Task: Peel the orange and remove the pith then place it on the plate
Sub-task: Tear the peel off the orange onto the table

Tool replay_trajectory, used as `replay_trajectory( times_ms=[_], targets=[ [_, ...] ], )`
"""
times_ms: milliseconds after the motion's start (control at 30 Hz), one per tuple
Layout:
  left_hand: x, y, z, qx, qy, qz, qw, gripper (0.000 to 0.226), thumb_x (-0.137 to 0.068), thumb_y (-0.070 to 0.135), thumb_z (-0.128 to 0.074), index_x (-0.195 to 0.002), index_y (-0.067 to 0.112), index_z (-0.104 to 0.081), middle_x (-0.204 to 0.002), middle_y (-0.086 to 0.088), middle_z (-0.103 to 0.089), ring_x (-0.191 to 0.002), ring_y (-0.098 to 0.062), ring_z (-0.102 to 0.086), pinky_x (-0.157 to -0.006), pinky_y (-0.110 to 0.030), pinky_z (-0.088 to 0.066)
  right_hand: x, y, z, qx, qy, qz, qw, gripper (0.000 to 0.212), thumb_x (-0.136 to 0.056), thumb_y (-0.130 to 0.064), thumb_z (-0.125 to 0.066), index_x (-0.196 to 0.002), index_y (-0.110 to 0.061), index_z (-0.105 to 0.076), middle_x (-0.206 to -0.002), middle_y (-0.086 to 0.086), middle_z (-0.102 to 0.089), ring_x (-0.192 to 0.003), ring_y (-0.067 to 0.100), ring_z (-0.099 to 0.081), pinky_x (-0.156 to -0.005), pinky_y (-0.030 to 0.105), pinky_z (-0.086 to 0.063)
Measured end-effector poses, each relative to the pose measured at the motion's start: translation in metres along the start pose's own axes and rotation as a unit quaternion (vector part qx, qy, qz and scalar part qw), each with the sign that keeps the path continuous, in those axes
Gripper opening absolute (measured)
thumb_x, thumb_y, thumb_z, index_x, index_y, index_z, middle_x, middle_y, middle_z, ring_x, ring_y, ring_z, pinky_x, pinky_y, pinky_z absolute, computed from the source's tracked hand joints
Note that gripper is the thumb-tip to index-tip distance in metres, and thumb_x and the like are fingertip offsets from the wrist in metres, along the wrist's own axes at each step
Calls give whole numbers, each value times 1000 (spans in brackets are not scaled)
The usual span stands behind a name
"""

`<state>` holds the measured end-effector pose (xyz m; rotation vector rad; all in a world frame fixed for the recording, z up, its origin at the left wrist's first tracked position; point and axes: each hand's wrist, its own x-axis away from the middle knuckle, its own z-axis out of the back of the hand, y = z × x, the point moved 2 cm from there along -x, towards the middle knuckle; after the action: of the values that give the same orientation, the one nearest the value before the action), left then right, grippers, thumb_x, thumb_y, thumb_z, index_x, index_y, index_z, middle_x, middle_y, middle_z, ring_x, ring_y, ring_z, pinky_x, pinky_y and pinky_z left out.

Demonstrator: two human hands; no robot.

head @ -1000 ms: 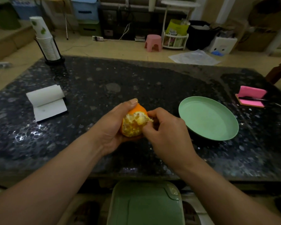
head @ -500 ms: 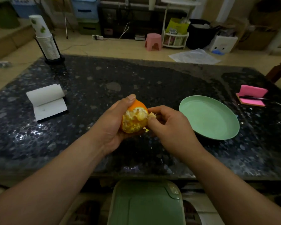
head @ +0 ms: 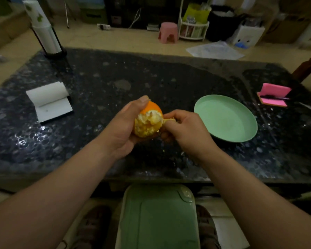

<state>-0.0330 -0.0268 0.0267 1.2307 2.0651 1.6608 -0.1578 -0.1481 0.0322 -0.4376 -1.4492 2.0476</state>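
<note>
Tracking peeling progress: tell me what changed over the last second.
The right hand, pinching a strip of peel, has pulled it rightward off the orange, baring more of its pale inside. The left hand keeps its grip on the orange; the plate has not moved.

Dark speckled stone table [head: 169, 78], glossy. Green plate [head: 225, 118] flat at 3 o'clock, bare. White paper [head: 49, 101], partly rolled, at 9 o'clock. Cup stack [head: 45, 31] in black stand, upright at 11 o'clock near far edge. Pink pad [head: 274, 96] at 2 o'clock, near right edge, well apart from plate.
</note>
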Motion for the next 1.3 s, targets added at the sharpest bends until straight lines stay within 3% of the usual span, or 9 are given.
replay_trajectory(
  times_ms=[233,333,433,567,667,800,967,1167,1300],
  targets=[
    [-9,2,1,1,-31,86,996,71,-82,66,-70,-127,11,-70,-116,-15,-79,-108,-30,-77,-95,-55,-62,-6,9,2,6,-3,8,1000,11,-100,-16,-67,-99,-18,-78,-77,5,-79,-75,21,-76,-69,38,-63],
    [-11,3,5,9,-7,104,994,52,-92,57,-69,-118,12,-72,-107,-13,-80,-95,-27,-79,-85,-50,-65,-11,10,5,-17,6,7,1000,16,-104,-14,-63,-107,-19,-77,-85,6,-80,-78,22,-77,-66,35,-64],
    [-14,1,16,82,36,133,987,49,-97,48,-68,-129,11,-68,-114,-19,-78,-92,-34,-78,-73,-53,-66,-26,21,10,-41,35,-33,998,17,-108,-16,-59,-113,-24,-74,-94,3,-80,-78,19,-76,-62,30,-59],
    [-21,-3,27,127,56,155,978,55,-96,52,-64,-130,9,-68,-126,-27,-73,-93,-43,-76,-70,-50,-66,-45,45,2,157,26,-43,986,18,-106,-21,-60,-108,-31,-75,-93,-7,-75,-80,13,-74,-69,34,-60],
    [-26,-6,29,134,53,163,976,61,-97,58,-61,-130,9,-69,-119,-28,-75,-92,-44,-78,-71,-49,-66,-54,49,-12,198,10,-38,979,23,-104,-21,-59,-116,-32,-76,-107,-9,-74,-94,13,-72,-85,43,-64],
    [-29,-8,30,130,61,155,977,60,-97,59,-63,-131,10,-68,-117,-24,-77,-96,-44,-78,-73,-50,-66,-49,36,-16,277,25,7,961,27,-104,-34,-62,-128,-34,-73,-126,-12,-72,-115,13,-66,-93,35,-54],
    [-27,-3,25,99,51,135,985,54,-99,59,-61,-128,14,-71,-112,-14,-80,-93,-29,-80,-78,-50,-66,-33,13,-8,93,-18,49,994,26,-99,-51,-69,-119,-35,-76,-102,-16,-77,-96,2,-72,-85,36,-62],
    [-15,1,16,27,17,125,992,63,-98,66,-58,-131,15,-71,-120,-12,-79,-116,-31,-74,-83,-46,-65,-27,9,-5,101,-18,70,992,24,-100,-45,-72,-117,-28,-77,-94,-10,-80,-89,5,-77,-84,45,-65],
    [-13,4,18,7,3,110,994,65,-98,68,-57,-133,14,-70,-122,-13,-78,-115,-31,-75,-88,-49,-63,-24,8,0,122,-35,84,988,23,-102,-42,-69,-121,-30,-77,-99,-11,-80,-92,6,-77,-86,45,-65]
  ],
)
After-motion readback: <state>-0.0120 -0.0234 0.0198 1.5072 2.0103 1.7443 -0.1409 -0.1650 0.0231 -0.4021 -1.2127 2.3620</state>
